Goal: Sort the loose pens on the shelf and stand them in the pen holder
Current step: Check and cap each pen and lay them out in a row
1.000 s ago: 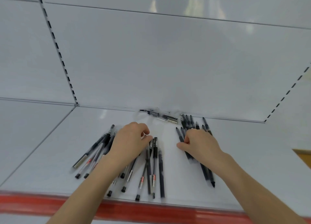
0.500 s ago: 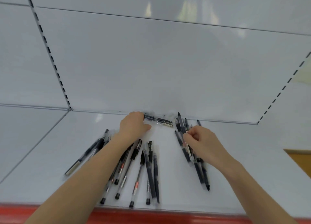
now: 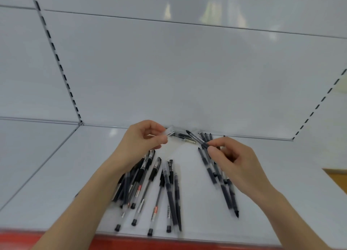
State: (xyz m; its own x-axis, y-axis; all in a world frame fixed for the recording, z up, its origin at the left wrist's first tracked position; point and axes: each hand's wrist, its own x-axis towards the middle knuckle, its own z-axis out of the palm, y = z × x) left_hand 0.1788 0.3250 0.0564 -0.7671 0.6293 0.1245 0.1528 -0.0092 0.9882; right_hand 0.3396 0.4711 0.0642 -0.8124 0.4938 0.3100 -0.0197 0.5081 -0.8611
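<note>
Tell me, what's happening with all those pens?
A person is sorting loose pens on a white shelf. The left hand pinches a clear pen by the back wall, and the right hand pinches a dark pen. The rest lie flat in two heaps. No pen holder is in view.

Left hand (image 3: pixel 142 138) and right hand (image 3: pixel 234 161) bare. Left forearm (image 3: pixel 88 195) and right forearm (image 3: pixel 294 217) bare down to the frame's bottom edge. Slim wrists, short trimmed nails.
</note>
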